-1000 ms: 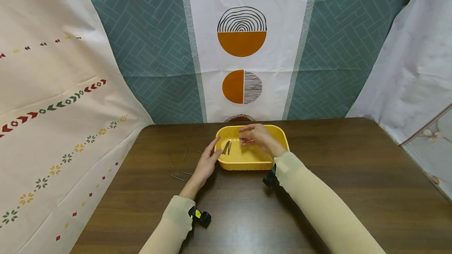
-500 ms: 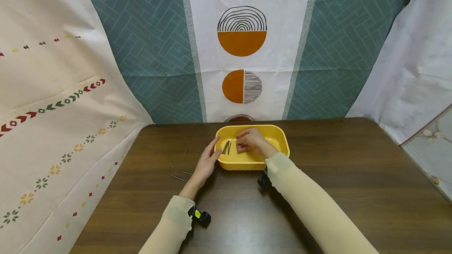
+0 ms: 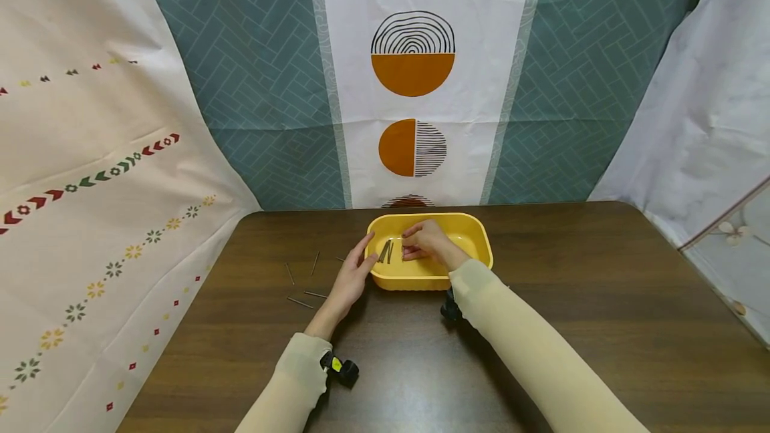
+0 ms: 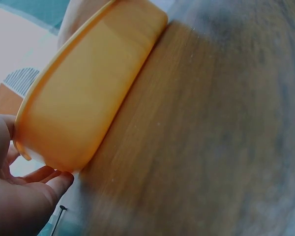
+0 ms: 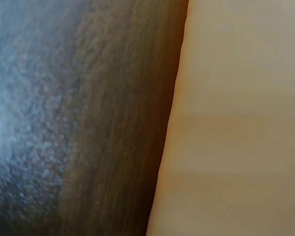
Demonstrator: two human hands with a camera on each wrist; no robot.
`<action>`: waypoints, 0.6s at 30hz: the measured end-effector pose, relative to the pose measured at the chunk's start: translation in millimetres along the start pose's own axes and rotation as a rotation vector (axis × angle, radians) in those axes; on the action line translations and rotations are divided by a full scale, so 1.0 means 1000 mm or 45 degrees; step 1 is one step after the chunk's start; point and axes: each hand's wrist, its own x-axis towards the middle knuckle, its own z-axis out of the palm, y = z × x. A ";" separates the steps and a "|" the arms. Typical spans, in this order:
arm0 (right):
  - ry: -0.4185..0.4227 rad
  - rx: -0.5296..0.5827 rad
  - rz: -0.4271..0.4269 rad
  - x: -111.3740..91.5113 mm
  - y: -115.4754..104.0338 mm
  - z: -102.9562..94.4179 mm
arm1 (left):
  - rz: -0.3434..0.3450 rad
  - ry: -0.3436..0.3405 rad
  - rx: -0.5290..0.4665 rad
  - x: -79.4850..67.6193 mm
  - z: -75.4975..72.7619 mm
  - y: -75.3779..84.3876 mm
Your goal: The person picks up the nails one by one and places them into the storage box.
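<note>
A yellow plastic tray (image 3: 445, 271) stands near the table's far edge. My left hand (image 3: 350, 279) holds its left end, thumb at the rim and fingers against the outer wall, as the left wrist view shows. Inside the tray, a few nails (image 3: 385, 250) lie close together near the left end. Low over the tray floor, just right of them, my right hand (image 3: 430, 243) pinches another nail (image 3: 403, 247) by its ends between thumb and fingers. In the right wrist view the tray wall (image 5: 241, 118) fills the right side and hides that hand.
Several loose nails (image 3: 299, 302) lie scattered on the brown wooden table (image 3: 409, 366) left of the tray. One nail (image 4: 58, 220) shows below the left hand in the left wrist view. A patterned cloth (image 3: 415, 99) hangs behind the table.
My right hand has moved left and lower into the tray with its nail, close to the nails lying there, then stayed nearly still. The left hand has kept its place on the tray.
</note>
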 end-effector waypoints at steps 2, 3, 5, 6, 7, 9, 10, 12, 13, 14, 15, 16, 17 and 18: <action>0.001 0.006 -0.002 0.001 0.000 0.000 | -0.002 0.005 0.003 0.000 0.000 0.000; 0.001 0.007 -0.004 0.001 0.000 0.001 | -0.001 0.007 0.005 0.000 -0.001 0.000; -0.002 0.008 -0.005 0.002 0.001 0.001 | 0.001 0.009 0.004 0.000 -0.001 0.000; -0.004 0.007 -0.006 0.001 0.000 0.001 | 0.002 0.009 0.005 0.000 -0.002 0.000; -0.007 0.006 -0.008 0.001 0.000 0.001 | 0.004 0.009 0.003 0.000 -0.002 0.000; -0.011 0.001 -0.010 0.001 0.000 0.002 | 0.008 0.006 0.001 0.000 -0.002 0.000; -0.014 -0.003 -0.010 0.001 0.000 0.002 | 0.008 0.005 -0.001 0.001 -0.003 0.000; -0.019 -0.009 -0.009 0.001 0.000 0.002 | 0.005 0.005 -0.005 0.001 -0.003 -0.001; -0.022 -0.014 -0.011 0.001 0.000 0.002 | 0.004 0.003 -0.006 0.001 -0.003 -0.001; -0.026 -0.017 -0.012 0.000 -0.001 0.002 | 0.002 0.002 -0.011 0.002 -0.003 -0.001; -0.030 -0.021 -0.013 0.000 -0.001 0.001 | 0.002 0.001 -0.016 0.002 -0.003 -0.001; -0.037 -0.023 -0.013 -0.001 -0.001 0.001 | 0.000 0.000 -0.022 0.002 -0.002 -0.001; -0.049 -0.025 -0.019 -0.001 -0.002 0.001 | -0.001 -0.001 -0.029 0.002 -0.002 -0.001; -0.063 -0.026 -0.022 -0.002 -0.002 0.000 | -0.002 -0.001 -0.035 0.002 -0.002 -0.001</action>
